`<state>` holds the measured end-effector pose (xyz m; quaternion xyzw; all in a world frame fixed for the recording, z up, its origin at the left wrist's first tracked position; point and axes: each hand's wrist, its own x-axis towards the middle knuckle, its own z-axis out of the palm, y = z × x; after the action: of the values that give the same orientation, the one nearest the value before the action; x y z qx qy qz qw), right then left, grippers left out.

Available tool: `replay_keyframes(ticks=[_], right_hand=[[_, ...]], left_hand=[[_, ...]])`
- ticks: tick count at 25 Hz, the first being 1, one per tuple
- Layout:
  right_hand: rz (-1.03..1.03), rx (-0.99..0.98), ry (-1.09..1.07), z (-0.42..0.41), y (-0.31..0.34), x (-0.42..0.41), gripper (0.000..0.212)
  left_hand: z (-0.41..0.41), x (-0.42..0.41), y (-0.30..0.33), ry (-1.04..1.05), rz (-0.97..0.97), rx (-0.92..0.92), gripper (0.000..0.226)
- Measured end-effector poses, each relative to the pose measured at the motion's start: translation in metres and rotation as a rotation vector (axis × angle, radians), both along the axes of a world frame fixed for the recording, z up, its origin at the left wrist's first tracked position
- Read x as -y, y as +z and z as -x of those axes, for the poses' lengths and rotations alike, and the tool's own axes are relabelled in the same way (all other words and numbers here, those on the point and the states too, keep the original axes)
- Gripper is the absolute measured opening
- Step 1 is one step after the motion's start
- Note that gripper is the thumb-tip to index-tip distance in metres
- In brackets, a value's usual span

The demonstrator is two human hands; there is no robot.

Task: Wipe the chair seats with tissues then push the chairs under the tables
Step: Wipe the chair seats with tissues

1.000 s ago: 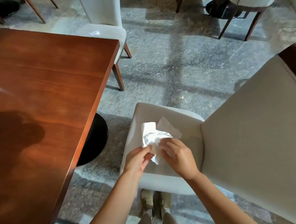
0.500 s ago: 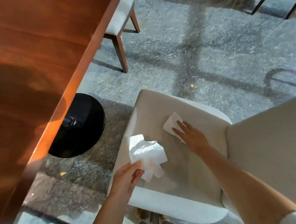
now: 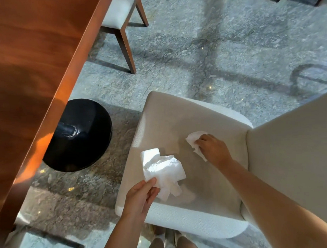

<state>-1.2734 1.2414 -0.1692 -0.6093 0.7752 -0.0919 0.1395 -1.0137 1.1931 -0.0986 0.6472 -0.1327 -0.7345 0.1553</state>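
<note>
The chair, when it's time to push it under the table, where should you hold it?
Probably the top of the backrest, from behind. The chair faces the table, so pushing there sends it straight in. Both hands hold tissues, and the seat is low and soft.

Restaurant dining room, wooden pedestal table (image 3: 32, 59), upholstered chairs (image 3: 177, 123), stone floor (image 3: 221, 47)
</note>
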Motion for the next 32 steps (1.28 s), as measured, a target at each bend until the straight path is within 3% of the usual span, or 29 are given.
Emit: replay_keyframes(ticks=[7, 13, 23, 32], right_hand=[[0.197, -0.018, -0.24, -0.051, 0.12, -0.055, 0.014], [0.226, -0.085, -0.261, -0.12, 0.218, -0.141, 0.016], [0.319, -0.068, -0.622, -0.232, 0.278, -0.332, 0.012], [0.313, -0.096, -0.774, -0.2, 0.298, -0.508, 0.021]], left_hand=[[-0.005, -0.027, 0.096, -0.081, 0.11, 0.027, 0.012], [-0.047, -0.077, 0.171, -0.216, 0.226, -0.02, 0.006], [-0.108, -0.211, 0.213, -0.488, 0.219, -0.163, 0.007], [-0.045, -0.368, 0.221, -0.693, 0.293, -0.236, 0.011]])
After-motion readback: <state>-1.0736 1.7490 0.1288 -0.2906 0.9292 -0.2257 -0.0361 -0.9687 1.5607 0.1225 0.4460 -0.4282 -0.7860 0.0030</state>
